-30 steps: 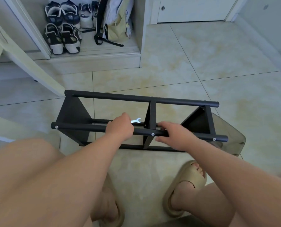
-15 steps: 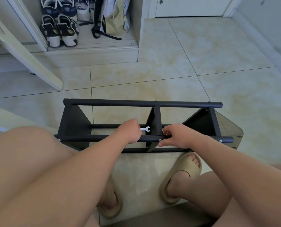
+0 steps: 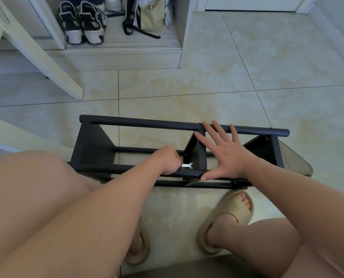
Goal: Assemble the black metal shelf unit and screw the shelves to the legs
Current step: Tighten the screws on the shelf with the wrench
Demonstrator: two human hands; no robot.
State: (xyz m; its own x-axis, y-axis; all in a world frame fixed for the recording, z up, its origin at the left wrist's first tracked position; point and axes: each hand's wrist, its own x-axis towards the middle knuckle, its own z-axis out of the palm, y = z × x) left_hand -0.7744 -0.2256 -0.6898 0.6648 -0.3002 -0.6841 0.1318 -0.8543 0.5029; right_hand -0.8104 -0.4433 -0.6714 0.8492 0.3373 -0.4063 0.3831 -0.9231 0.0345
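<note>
The black metal shelf unit (image 3: 139,125) lies on its side on the tiled floor in front of my knees, with round legs running left to right and three shelf panels standing between them. My left hand (image 3: 168,160) grips a small silver wrench (image 3: 187,165) over the near leg, just left of the middle shelf panel (image 3: 193,151). My right hand (image 3: 223,151) is spread flat with straight fingers, reaching across the middle shelf toward the far leg, thumb by the near leg. Small screws show along the legs.
A slanted pale furniture leg (image 3: 46,63) stands at the back left. An open cabinet behind it holds sneakers (image 3: 81,23) and a bag (image 3: 147,15). My feet in beige slippers (image 3: 227,215) sit just below the shelf unit. A clear plastic sheet (image 3: 295,161) lies under its right end.
My right hand has let go of the near leg and opened out flat across the middle shelf. The left hand keeps the wrench near the same joint. The view has tilted down and closer.
</note>
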